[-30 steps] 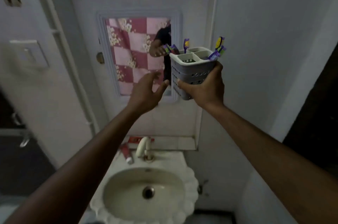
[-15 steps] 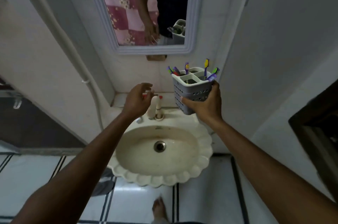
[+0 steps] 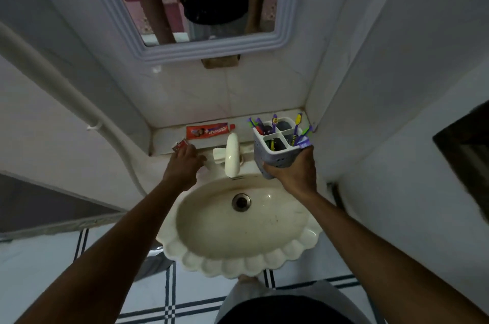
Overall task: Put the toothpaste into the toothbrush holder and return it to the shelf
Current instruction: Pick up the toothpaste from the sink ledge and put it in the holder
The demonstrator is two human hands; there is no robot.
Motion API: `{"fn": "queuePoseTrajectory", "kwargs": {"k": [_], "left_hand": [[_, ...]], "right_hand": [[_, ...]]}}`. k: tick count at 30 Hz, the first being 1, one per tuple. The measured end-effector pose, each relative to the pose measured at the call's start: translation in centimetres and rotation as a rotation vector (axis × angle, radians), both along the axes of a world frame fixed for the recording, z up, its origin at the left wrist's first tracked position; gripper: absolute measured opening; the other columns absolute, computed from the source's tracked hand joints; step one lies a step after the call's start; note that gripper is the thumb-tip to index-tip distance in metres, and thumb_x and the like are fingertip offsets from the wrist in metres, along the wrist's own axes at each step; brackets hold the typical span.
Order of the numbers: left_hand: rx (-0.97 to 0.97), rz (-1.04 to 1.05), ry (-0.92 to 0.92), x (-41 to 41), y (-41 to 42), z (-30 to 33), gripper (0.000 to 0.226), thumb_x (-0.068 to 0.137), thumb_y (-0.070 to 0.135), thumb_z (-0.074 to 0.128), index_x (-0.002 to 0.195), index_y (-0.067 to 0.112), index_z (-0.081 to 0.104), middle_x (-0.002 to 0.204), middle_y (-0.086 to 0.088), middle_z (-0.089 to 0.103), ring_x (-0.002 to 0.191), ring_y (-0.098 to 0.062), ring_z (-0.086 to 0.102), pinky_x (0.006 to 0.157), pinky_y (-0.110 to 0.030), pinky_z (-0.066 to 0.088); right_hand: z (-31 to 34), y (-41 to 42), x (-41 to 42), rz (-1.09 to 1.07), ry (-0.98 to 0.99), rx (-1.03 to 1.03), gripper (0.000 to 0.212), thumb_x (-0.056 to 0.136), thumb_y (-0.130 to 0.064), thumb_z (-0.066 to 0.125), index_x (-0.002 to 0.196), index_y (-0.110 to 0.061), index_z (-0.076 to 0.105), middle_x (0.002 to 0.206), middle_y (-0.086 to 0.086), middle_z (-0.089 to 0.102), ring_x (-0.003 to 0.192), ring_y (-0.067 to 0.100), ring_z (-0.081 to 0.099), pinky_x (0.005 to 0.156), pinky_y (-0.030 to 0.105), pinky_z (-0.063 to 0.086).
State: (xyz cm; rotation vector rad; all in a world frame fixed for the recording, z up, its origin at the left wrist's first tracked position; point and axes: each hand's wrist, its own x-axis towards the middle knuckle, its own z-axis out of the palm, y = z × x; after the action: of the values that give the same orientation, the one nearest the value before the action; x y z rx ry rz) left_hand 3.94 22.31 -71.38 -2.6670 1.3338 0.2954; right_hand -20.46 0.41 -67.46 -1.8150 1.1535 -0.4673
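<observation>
Fingers of the left hand (image 3: 184, 163) are curled over a small red toothpaste tube (image 3: 180, 145) on the ledge (image 3: 164, 140); a firm pinch cannot be confirmed. The toothbrush holder (image 3: 278, 149) is gripped by the right hand (image 3: 296, 173). Pickup is underway; lifting and insertion into a compartment are called for next.

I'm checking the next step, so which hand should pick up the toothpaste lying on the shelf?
Left. The left hand is free, right at the shelf near the toothpaste; the right hand is busy holding the toothbrush holder.

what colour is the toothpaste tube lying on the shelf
Mostly red, with a purple band toward the cap end; the toothpaste tube shows best in the head view.
</observation>
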Motion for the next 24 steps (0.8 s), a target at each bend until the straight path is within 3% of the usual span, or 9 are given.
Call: {"fn": "queuePoseTrajectory", "kwargs": {"k": [2,4,7,9,12,15,19,21,24], "left_hand": [[0.045,-0.088,-0.110,0.5,-0.1,-0.1,0.059,0.081,0.017,0.084,0.135,0.029,0.065,0.145,-0.012,0.043,0.140,-0.035,0.041,0.112,-0.050,0.043],[0.038,-0.162,-0.198,1.1,0.1,-0.6,0.057,0.076,0.019,0.088,0.128,0.027,0.066,0.140,-0.013,0.047,0.133,-0.035,0.046,0.108,-0.052,0.044],[-0.117,-0.094,-0.161,1.5,0.6,-0.7,0.049,0.086,0.021,0.081,0.131,0.026,0.062,0.132,-0.010,0.059,0.124,-0.035,0.054,0.104,-0.052,0.045],[-0.347,0.077,0.006,0.9,0.7,0.8,0.036,0.099,0.028,0.068,0.133,0.022,0.057,0.121,-0.010,0.069,0.112,-0.034,0.065,0.098,-0.051,0.051],[-0.782,0.428,0.425,-1.0,-0.4,6.0,0.034,0.108,0.049,0.052,0.128,0.021,0.052,0.109,-0.005,0.072,0.083,-0.027,0.074,0.070,-0.038,0.058],[-0.924,0.519,0.672,-3.9,-3.1,12.6,0.047,0.106,0.058,0.050,0.134,0.021,0.047,0.106,-0.006,0.072,0.061,-0.027,0.074,0.049,-0.039,0.061],[-0.821,0.362,0.680,-6.7,-8.5,18.1,0.047,0.093,0.062,0.071,0.124,0.028,0.061,0.096,0.002,0.075,0.069,-0.021,0.074,0.054,-0.036,0.061],[-0.629,0.207,0.540,-7.4,-11.1,18.8,0.052,0.087,0.062,0.077,0.126,0.031,0.062,0.103,0.008,0.073,0.080,-0.017,0.072,0.062,-0.028,0.056],[-0.319,0.009,0.301,-8.4,-14.8,18.3,0.057,0.092,0.051,0.076,0.139,0.028,0.056,0.122,-0.003,0.073,0.098,-0.026,0.069,0.079,-0.036,0.054]], "right_hand": [[-1.1,0.2,0.2,-0.019,-0.031,0.007,0.119,0.050,-0.052,0.107,0.147,-0.016,0.048,0.143,0.000,0.064,0.131,0.020,0.066,0.099,0.032,0.059],[-2.3,0.4,0.4,-0.050,-0.046,0.001,0.121,0.049,-0.051,0.107,0.147,-0.013,0.048,0.144,0.003,0.064,0.131,0.020,0.066,0.105,0.034,0.060],[-3.8,1.0,0.8,-0.069,-0.002,-0.015,0.121,0.054,-0.043,0.111,0.148,-0.005,0.044,0.145,0.011,0.060,0.135,0.028,0.063,0.109,0.033,0.055],[-4.4,1.2,0.8,-0.064,0.021,0.014,0.121,0.057,-0.042,0.111,0.148,-0.004,0.041,0.146,0.012,0.061,0.135,0.032,0.064,0.107,0.031,0.053],[-4.7,1.6,0.6,-0.010,0.025,0.039,0.131,0.057,-0.065,0.103,0.156,-0.013,0.035,0.158,0.011,0.056,0.141,0.032,0.062,0.110,0.043,0.057],[-4.3,1.6,0.1,0.020,0.015,0.072,0.136,0.052,-0.088,0.094,0.155,-0.027,0.030,0.162,0.004,0.054,0.143,0.027,0.062,0.109,0.050,0.058],[-3.1,1.2,-0.7,0.017,-0.014,0.117,0.148,0.048,-0.094,0.090,0.161,-0.030,0.020,0.160,-0.001,0.056,0.143,0.026,0.061,0.112,0.050,0.057],[-2.7,1.1,-1.0,0.044,0.001,0.118,0.150,0.052,-0.094,0.088,0.166,-0.029,0.015,0.164,0.002,0.052,0.147,0.028,0.057,0.114,0.052,0.055],[-2.1,0.7,-1.4,0.072,0.012,0.111,0.140,0.058,-0.088,0.088,0.165,-0.027,0.021,0.160,0.001,0.053,0.145,0.029,0.058,0.113,0.051,0.055]]}}
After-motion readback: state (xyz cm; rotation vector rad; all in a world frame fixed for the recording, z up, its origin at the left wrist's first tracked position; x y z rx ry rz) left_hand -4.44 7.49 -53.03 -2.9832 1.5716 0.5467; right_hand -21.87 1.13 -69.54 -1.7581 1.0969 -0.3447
